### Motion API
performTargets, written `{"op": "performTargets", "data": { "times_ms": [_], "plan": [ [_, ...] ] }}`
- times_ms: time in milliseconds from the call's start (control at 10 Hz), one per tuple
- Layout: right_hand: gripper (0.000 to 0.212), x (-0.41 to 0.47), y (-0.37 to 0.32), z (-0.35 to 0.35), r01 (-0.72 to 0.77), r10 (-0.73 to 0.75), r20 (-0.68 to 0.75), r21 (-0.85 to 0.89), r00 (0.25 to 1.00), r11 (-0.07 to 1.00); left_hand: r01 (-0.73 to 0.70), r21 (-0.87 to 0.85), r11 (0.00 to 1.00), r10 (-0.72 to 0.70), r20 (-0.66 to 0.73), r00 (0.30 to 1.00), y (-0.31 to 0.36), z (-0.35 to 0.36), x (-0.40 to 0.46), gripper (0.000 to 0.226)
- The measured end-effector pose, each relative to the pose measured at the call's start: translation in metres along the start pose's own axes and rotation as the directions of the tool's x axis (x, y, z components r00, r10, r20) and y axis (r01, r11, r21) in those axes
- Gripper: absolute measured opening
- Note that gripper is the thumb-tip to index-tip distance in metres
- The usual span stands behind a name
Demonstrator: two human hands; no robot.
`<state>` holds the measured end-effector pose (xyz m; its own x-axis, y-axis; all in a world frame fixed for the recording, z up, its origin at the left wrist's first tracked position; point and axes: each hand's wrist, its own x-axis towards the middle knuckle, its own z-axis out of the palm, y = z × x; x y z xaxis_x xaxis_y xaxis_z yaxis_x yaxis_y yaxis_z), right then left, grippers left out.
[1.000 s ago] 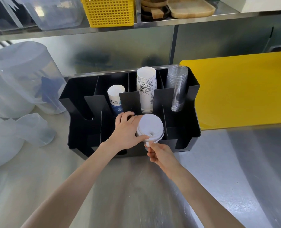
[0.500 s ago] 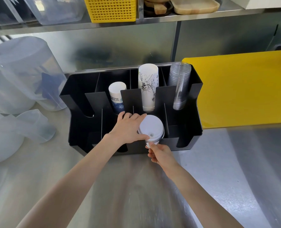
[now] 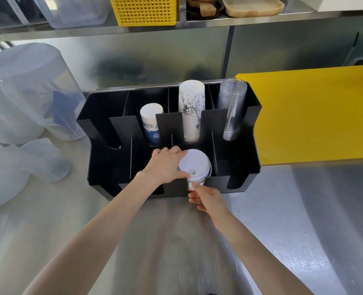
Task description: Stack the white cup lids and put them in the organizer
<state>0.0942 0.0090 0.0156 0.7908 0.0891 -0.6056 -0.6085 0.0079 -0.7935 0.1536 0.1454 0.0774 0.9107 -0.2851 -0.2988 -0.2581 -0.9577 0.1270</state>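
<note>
White cup lids (image 3: 194,167), stacked, sit in the organizer's (image 3: 104,133) front row, third slot from its left end, straight in front of the tall printed paper cup stack (image 3: 191,111). Stack is a bit lower in the slot than a second ago; then its top rode higher above the front wall. Now the lower lids are behind the wall and only the top few show through the front notch. Bottoming out can't be confirmed, since the slot floor is hidden.

Organizer is black, on the steel table (image 3: 304,220). Yellow board (image 3: 316,116) lies just right of the organizer, clear plastic jugs (image 3: 27,92) well to its left. Back row of the organizer, left to right: empty slot, short paper cups (image 3: 150,126), tall printed cups, clear cups (image 3: 231,109).

Left hand (image 3: 164,165) is over the organizer front, fingers clasped on the left side of the lid stack, thumb on the near rim. Hardly moved in the last second.

Right hand (image 3: 208,198) is just in front of the organizer, fingertips (image 3: 194,186) pinching the stack's lower lids through the notch. It has crept closer to the wall.

Judgement: placement nearly done, stacking finished. Remaining: let the stack settle, let go with both hands. Risk: top lid tilts or pops off on release.
</note>
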Motion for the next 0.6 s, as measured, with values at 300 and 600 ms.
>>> {"op": "performTargets", "data": {
  "times_ms": [300,600],
  "plan": [
    [0.028,-0.001,-0.001,-0.003,-0.002,0.004,0.022,-0.081,1.0,0.997,-0.012,-0.03,0.999,0.012,-0.027,1.0,0.0,0.001,-0.004,0.071],
    [0.025,-0.012,-0.004,-0.014,0.024,-0.009,0.074,-0.207,0.997,0.978,-0.002,-0.085,0.996,-0.003,-0.058,0.998,0.004,0.006,-0.018,0.062]
  ]
}}
